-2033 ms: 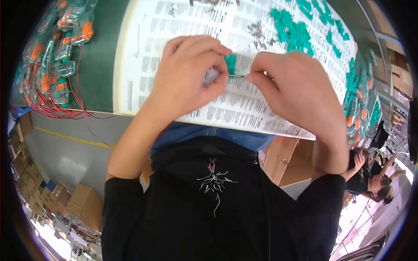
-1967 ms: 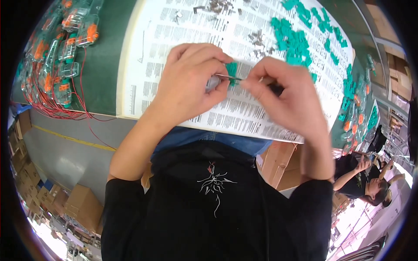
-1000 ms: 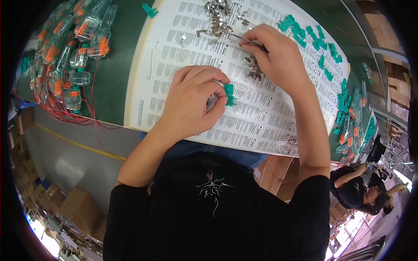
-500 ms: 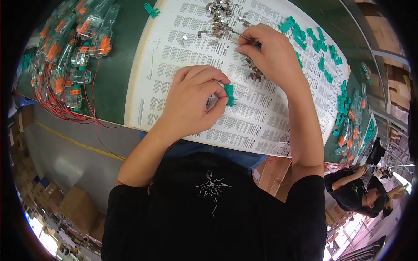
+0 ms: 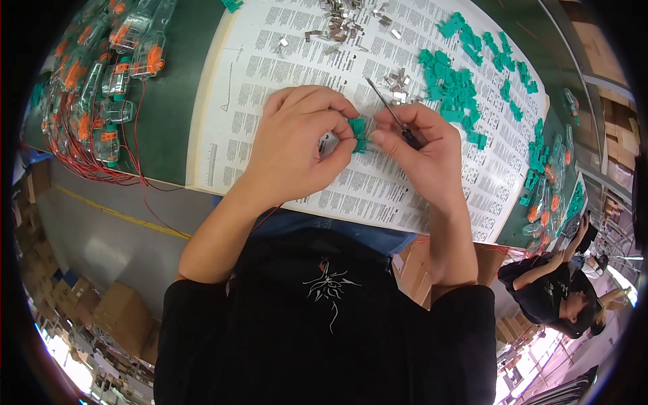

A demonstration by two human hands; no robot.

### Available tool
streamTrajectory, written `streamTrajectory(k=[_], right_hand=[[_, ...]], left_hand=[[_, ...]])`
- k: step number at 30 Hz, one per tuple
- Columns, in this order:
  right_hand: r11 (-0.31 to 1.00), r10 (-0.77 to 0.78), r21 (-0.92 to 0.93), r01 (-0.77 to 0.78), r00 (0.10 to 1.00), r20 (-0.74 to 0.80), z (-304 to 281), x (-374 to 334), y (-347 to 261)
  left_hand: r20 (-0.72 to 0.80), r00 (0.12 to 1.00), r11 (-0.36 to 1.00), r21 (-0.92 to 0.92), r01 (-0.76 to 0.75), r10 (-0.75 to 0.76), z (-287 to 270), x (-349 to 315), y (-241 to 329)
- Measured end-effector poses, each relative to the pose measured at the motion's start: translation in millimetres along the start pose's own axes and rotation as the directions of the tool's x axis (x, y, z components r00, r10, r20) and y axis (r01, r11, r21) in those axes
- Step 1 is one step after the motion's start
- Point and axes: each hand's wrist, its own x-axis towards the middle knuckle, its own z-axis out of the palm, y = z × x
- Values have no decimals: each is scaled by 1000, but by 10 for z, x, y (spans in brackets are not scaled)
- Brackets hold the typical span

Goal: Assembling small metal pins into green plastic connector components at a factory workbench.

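My left hand [image 5: 297, 148] is closed, its thumb and fingertips pinching a small green plastic part [image 5: 357, 127] above the printed sheet [image 5: 263, 74]. Close by on its right, my right hand [image 5: 428, 152] is closed around a thin screwdriver [image 5: 411, 139] with a dark handle. The metal shaft points up and away to the left. The right thumb and forefinger come near the green part; whether they also pinch something small, I cannot make out. Beyond the hands lie a heap of small metal clips [image 5: 345, 28] and a smaller group of metal clips [image 5: 399, 81].
Loose green plastic parts [image 5: 449, 88] are piled right of the clips. Clear housings with orange pieces [image 5: 84, 74] and red wires [image 5: 88, 169] crowd the green table [image 5: 172, 108] at left. Similar housings [image 5: 550, 175] lie at right, near a co-worker [image 5: 550, 283].
My right hand has drawn back from the metal clips toward my body, bringing the screwdriver beside the green part. My left hand keeps its pinch, nearly in place.
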Motion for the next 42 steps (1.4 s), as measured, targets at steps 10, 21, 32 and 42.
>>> streamTrajectory(k=[10,21,32,42], right_hand=[[995,-64,75,66,997,-30,67,-22,113],[994,-7,107,9,1000,-21,75,-38,120],[995,39,93,-39,999,-1,76,-37,93],[992,16,125,-13,1000,-24,74,-27,100]], left_hand=[[27,1000,997,-72,5,-3,-20,-9,-28],[-22,1000,998,-55,-13,12,1,-3,-31],[36,999,998,-62,1,2,-35,-7,-31],[33,999,997,-74,8,-5,-30,-12,-35]])
